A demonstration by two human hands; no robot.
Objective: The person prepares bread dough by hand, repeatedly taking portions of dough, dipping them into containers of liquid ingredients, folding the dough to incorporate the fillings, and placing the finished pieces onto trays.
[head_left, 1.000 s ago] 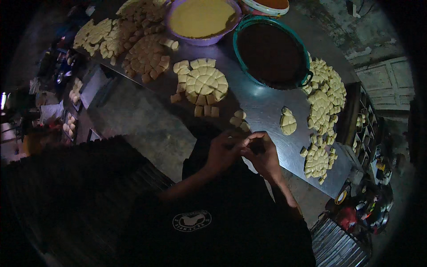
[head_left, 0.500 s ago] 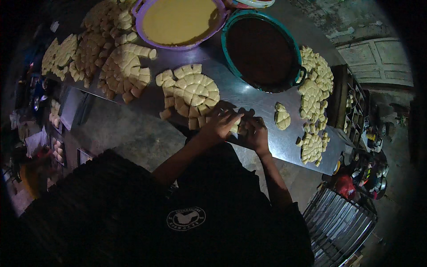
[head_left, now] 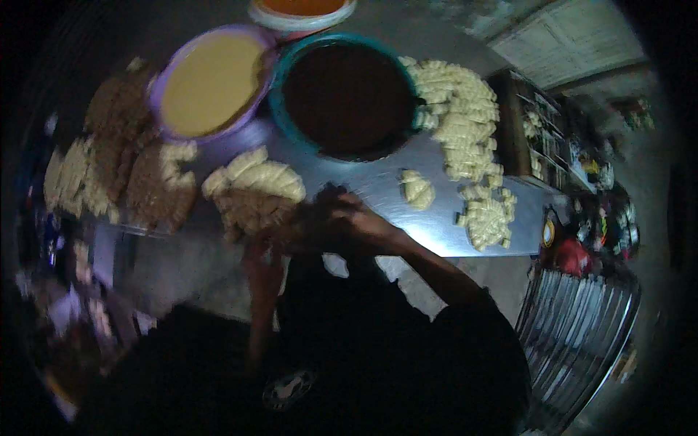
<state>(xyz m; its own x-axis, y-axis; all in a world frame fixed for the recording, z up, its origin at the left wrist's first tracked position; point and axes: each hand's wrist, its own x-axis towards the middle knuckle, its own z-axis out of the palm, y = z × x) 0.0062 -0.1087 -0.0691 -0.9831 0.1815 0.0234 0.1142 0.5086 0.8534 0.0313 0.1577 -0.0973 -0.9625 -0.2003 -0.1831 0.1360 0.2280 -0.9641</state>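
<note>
My left hand is at the table's front edge, just below a cluster of pale cut dough pieces whose nearer part lies in shadow. My right hand reaches in from the right, close beside that cluster and over the edge of the metal table. Motion smears both hands, and their fingers are dark, so whatever they hold does not show. To the right of my right hand, a small mound of cut dough sits by itself on the steel.
A purple basin of yellow filling and a teal basin of dark brown filling stand at the back, with a white-rimmed tub behind. More dough clusters lie left and right. A metal rack stands at lower right.
The whole view has turned, so the basins and dough sit further left. My hands have moved from close together over a dough piece to further apart, the left one lower.
</note>
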